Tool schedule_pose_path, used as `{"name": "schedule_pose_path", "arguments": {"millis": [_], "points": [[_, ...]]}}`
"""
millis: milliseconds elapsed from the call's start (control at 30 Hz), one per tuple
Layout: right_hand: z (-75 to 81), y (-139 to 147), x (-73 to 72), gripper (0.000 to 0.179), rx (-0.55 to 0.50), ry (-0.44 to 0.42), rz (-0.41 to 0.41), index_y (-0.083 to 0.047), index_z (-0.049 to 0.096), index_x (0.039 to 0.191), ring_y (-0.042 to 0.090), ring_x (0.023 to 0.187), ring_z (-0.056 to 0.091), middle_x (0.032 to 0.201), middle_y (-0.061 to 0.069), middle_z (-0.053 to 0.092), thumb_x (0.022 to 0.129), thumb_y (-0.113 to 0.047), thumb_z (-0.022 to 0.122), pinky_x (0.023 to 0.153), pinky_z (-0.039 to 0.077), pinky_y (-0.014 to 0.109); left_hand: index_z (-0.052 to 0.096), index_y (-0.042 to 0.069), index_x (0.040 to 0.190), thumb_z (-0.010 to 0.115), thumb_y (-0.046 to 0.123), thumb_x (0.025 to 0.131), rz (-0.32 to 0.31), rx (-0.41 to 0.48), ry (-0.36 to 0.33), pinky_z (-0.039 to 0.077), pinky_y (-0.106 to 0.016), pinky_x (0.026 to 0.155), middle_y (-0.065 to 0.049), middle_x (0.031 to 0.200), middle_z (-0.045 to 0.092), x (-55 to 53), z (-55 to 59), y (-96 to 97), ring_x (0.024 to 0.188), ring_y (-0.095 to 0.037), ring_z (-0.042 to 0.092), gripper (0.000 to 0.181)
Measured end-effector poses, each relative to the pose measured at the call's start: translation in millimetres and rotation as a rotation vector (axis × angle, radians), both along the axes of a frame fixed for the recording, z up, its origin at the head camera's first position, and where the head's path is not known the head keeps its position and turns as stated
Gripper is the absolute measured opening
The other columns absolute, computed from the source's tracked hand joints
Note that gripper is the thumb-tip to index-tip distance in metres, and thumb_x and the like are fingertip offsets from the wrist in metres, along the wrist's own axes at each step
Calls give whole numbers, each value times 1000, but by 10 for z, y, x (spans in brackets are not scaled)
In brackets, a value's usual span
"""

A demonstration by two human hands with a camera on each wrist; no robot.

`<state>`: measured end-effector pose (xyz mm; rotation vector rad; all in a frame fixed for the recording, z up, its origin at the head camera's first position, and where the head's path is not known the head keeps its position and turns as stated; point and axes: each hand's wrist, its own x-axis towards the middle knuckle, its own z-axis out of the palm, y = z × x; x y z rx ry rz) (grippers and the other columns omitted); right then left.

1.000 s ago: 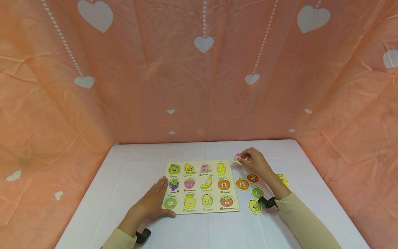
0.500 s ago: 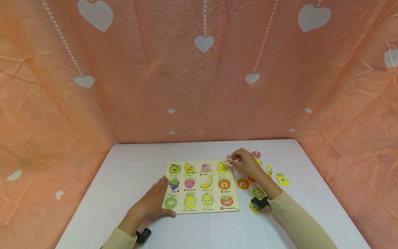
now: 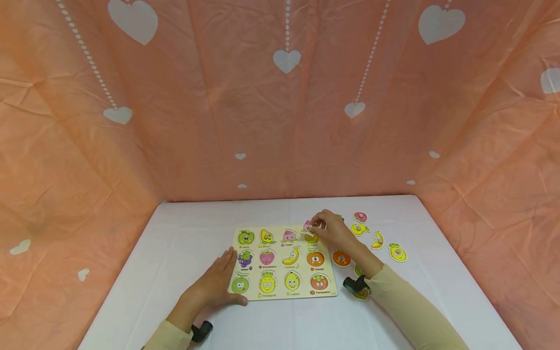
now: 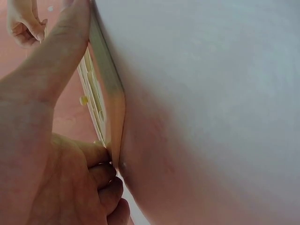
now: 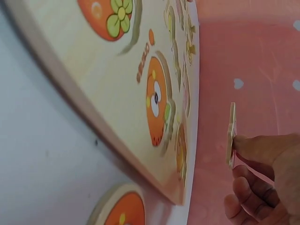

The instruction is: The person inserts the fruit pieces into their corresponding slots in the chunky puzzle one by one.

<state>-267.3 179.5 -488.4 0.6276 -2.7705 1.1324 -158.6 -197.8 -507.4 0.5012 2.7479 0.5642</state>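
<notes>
My right hand pinches a pink peach puzzle piece between thumb and fingertips, over the upper right part of a wooden fruit puzzle board. In the right wrist view the peach piece stands edge-on, raised above the board. Part of the printed pear is covered by it in the head view. My left hand rests at the board's lower left, fingers straight along the left edge and thumb at the near corner. Knobs show on the apple and avocado in the top row.
Several loose knobbed pieces lie right of the board on the white tablecloth: a pineapple, banana, pear, strawberry and orange. The right forearm hides others. Peach-coloured cloth with hearts surrounds the table.
My right hand has moved left with the peach piece, from beside the board to over its upper right corner, uncovering loose pieces behind. My left hand has stayed still.
</notes>
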Motion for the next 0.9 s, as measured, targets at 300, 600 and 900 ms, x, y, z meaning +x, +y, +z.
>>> {"name": "schedule_pose_path", "arguments": {"millis": [300,600,900], "points": [[-30,-160,-38,8,20,-8,34,-8,76,99,14,84,55,94,1,64,97,-13,82,73,51,26,20,-13,165,96,57,70,0,-5,7,18,-56,134,-30,175,14,1,-16,-1,164,-44,15,140],[-81,-259,-87,7,47,-13,85,-9,75,102,13,86,55,96,0,62,98,-13,80,76,52,26,20,-12,165,96,58,70,-1,-10,11,18,-55,134,-30,176,15,-3,-38,0,164,-43,15,141],[-123,-397,-147,6,66,-28,129,-8,76,100,12,83,55,92,0,61,100,-14,78,75,51,28,20,-13,165,97,57,70,-2,4,4,19,-57,134,-31,175,14,2,-23,-2,164,-45,16,141]]}}
